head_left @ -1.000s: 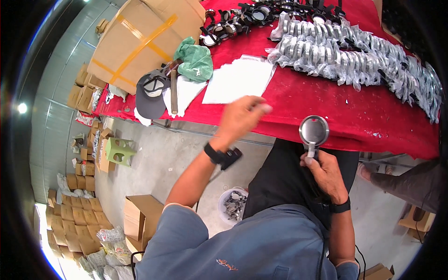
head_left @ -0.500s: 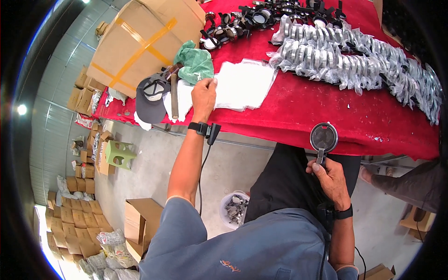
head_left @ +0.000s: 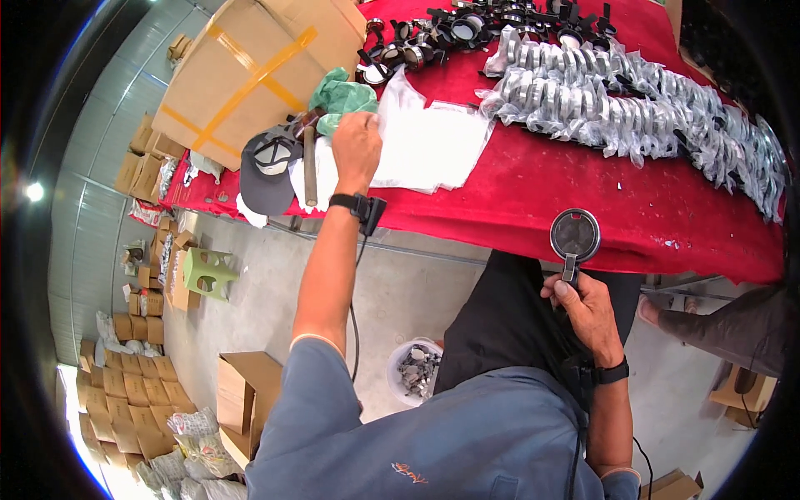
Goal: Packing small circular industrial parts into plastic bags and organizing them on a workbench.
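Orange script on the chest of a blue-grey shirt is too small to read; any marks on the stacked brown cartons are likewise illegible. Round and flat, the handled disc shows a bright silver rim, a dark grey, mesh-like face and a short metallic handle. It is held over the near edge of the tabletop, right of the middle, its handle toward the body. Of the two hands, the right hand grips this handle between thumb and fingers, hiding its lower end. Curled fingers mark the left hand, at the left side of a pile of whitish plastic sheets by the near edge; clear film rises beside it, but whether the fingers pinch it cannot be told. Partly hidden behind this hand is a green bag. Wrapped discs run in rows toward the right edge; dark, unwrapped pieces beyond them overlap and are hard to separate.
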Motion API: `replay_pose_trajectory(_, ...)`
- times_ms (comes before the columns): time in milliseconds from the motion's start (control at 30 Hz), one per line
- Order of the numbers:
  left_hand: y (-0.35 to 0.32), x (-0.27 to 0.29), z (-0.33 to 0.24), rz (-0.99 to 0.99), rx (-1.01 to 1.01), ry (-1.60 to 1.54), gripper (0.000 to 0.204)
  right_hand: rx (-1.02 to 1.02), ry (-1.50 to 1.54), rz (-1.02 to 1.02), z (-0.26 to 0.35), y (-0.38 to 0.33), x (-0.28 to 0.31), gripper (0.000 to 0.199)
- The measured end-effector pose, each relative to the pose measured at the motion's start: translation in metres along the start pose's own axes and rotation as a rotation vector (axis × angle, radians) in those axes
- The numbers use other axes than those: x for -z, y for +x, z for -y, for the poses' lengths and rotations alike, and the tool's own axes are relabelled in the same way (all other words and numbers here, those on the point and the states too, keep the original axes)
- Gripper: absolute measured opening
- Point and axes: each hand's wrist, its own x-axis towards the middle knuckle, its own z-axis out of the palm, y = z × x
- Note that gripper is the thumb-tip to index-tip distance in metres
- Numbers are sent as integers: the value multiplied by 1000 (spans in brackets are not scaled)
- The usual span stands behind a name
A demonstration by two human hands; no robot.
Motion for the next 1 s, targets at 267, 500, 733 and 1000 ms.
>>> replay_pose_trajectory(267, 26, -4, 9, 44, 37, 27, 8, 25, 14, -4, 4, 0, 1, 31)
replay_pose_trajectory(500, 61, -8, 10, -109, -8, 32, 14, 22, 7, -18, 6, 0, 2, 32)
replay_pose_trajectory(733, 63, -3, 18, -214, 187, 72, 27, 1, 53, -19, -2, -4, 3, 36)
replay_pose_trajectory(1000, 63, 32, -55, -82, 235, -492, 24, 23, 204, -61, -1, 8, 9, 36)
